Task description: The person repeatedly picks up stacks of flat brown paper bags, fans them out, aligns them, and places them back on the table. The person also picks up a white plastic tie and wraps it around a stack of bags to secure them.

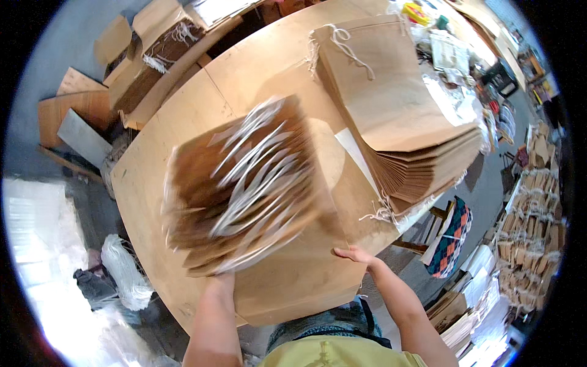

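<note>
A bundle of brown paper bags with white string handles is tilted up over the near left of the table, smeared by motion. My left hand holds it at the lower edge; its fingers are hidden by the bags. At the near right, my right hand has its thumb side stretched out, beside the edge of a flat brown paper piece lying in front of me. Farther right lies a fanned stack of brown paper bags, with white cord handles at its ends.
The pale wooden table curves around the work. Cardboard boxes stand beyond its far left edge. A stool with a checkered cover is at the right. Tied bag bundles are piled farther right, and white plastic lies at lower left.
</note>
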Available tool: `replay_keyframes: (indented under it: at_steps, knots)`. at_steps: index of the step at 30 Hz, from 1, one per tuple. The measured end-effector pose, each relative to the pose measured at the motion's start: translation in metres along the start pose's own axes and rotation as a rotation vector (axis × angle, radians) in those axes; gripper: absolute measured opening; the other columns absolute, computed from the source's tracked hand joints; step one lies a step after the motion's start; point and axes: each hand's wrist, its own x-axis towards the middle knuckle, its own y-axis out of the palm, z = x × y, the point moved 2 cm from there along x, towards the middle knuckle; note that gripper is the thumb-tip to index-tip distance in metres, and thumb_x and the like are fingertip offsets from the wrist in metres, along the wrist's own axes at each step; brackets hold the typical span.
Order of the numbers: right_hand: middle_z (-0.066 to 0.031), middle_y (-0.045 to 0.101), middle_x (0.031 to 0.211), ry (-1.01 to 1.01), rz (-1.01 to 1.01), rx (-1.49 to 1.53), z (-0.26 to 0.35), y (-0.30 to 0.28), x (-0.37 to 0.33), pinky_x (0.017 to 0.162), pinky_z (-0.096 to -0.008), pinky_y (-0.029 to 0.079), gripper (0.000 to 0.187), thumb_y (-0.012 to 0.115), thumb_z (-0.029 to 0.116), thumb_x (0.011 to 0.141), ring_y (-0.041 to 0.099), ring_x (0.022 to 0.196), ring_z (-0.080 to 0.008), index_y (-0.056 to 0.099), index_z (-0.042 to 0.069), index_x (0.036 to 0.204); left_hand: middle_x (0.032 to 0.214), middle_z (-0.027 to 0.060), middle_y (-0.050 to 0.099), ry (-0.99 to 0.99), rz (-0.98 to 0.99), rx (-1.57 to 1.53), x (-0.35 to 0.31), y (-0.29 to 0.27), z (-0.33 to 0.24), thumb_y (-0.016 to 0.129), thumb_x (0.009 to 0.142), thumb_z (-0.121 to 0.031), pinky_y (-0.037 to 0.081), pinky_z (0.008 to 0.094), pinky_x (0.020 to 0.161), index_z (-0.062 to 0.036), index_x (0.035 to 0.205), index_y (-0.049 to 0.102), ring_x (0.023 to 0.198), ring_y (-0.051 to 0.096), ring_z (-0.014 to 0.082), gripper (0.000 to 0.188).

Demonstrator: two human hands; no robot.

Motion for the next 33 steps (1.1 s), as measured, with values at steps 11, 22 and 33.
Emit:
replay_keyframes:
  at_steps: [11,22,33]
  knots:
    - [-0.003,0.065,0.104,0.099,0.022,-0.177,0.022,-0.006,0.006,0.077,-0.0287,0.05,0.049,0.064,0.048,0.087,0.062,0.09,-0.0131,0.063,0.007,0.113,0.093,0.0212,0.067,0.199,-0.266,0.008,0.024,0.034,-0.017,0.042,0.094,-0.035,0.051,0.0489,0.077,-0.0028,0.095,0.067,0.088,0.065,0.037,0.041]
    - [-0.0042,0.063,0.078,-0.545,-0.402,-0.309,0.139,-0.019,0.076,0.063,-0.028,0.047,0.033,0.062,0.029,0.088,0.059,0.07,-0.0155,0.064,0.004,0.109,0.086,0.0203,0.068,0.044,0.285,-0.228,-0.008,-0.012,0.005,0.055,0.079,-0.032,0.051,0.0432,0.072,-0.0028,0.086,0.069,0.08,0.066,0.0344,0.033]
    - [-0.0081,0.063,0.072,-0.535,-0.756,-0.6,0.158,0.041,0.092,0.063,-0.0326,0.045,0.025,0.06,0.022,0.077,0.056,0.067,-0.0171,0.068,-0.002,0.08,0.087,0.0218,0.067,-0.003,0.163,-0.327,-0.001,0.003,0.015,0.051,0.075,-0.022,0.052,0.0448,0.076,-0.0011,0.076,0.067,0.088,0.065,0.0374,0.026]
